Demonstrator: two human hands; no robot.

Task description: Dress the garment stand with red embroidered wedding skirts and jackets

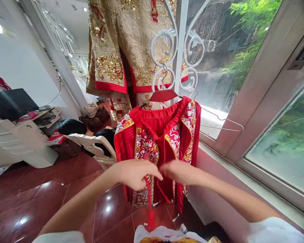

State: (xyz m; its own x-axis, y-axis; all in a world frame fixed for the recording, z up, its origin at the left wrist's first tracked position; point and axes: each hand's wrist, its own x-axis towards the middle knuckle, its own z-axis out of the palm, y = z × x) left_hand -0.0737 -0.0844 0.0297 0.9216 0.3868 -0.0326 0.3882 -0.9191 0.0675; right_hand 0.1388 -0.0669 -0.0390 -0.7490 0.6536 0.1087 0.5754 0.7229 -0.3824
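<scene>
A red embroidered garment (164, 135) hangs on a red hanger (164, 95) from a white scrolled metal stand (178, 50). Both my hands meet at its front, about waist height. My left hand (134, 173) is closed in a pinch on a thin red cord (149, 199) that dangles down with a tassel. My right hand (181, 172) is closed too, fingers gripping the cord or the garment's front edge right beside the left hand. A gold and red embroidered robe (116, 50) hangs higher behind the stand.
A person sits low in a white plastic chair (93, 143) to the left. White drawers (20, 141) and a dark screen (10, 103) stand at far left. A wire hanger (223, 123) rests on the window ledge at right. The floor is glossy red tile (40, 199).
</scene>
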